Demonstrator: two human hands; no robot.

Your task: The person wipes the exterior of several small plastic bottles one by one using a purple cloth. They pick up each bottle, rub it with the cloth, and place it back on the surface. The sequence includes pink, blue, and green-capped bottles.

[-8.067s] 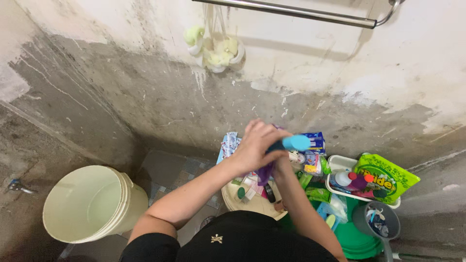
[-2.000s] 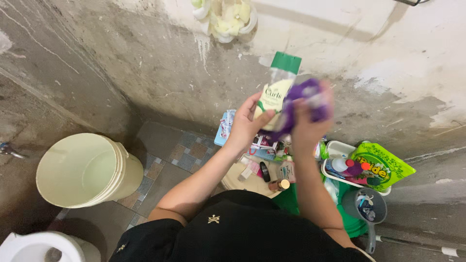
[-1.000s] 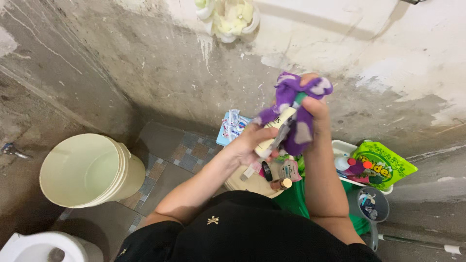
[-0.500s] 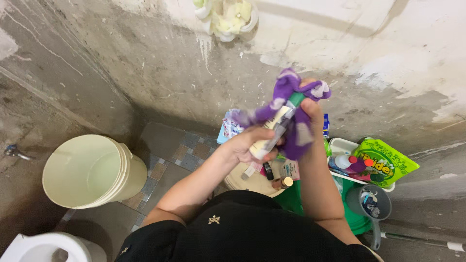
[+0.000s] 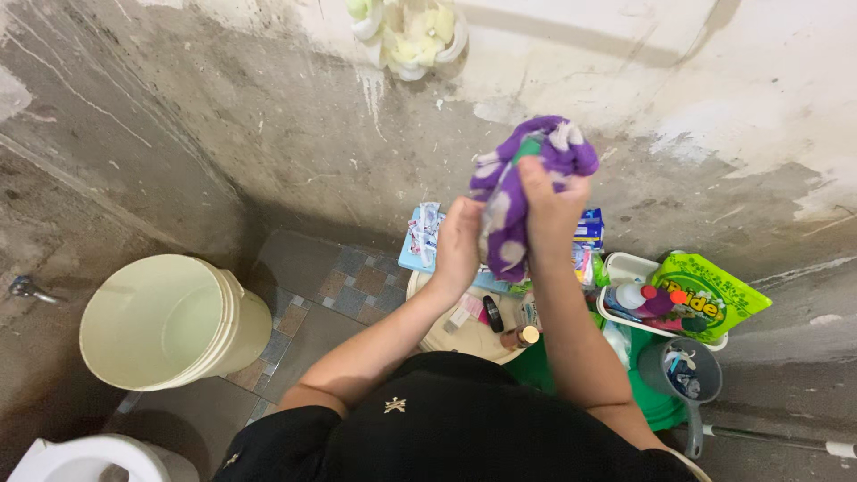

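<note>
My right hand [image 5: 549, 201] grips a purple cloth with white spots [image 5: 509, 192], wrapped around a bottle whose green top [image 5: 528, 146] peeks out above. My left hand [image 5: 457, 245] holds the lower end of that bottle, which is almost fully hidden by the cloth. Both hands are raised in front of the stained concrete wall, above a round cream lid [image 5: 455, 335] bearing small bottles and tubes.
A cream bucket [image 5: 165, 321] stands on the tiled floor at left, with a white toilet rim [image 5: 80, 460] at the bottom left. A white basket [image 5: 625, 268] of toiletries, a green pouch [image 5: 714, 295] and a grey dipper [image 5: 687, 375] lie right. A tap [image 5: 22, 287] juts out at far left.
The purple cloth has been worked down over the bottle, which now is nearly covered. My left hand slid to the bottle's lower end while my right hand shifted on the cloth.
</note>
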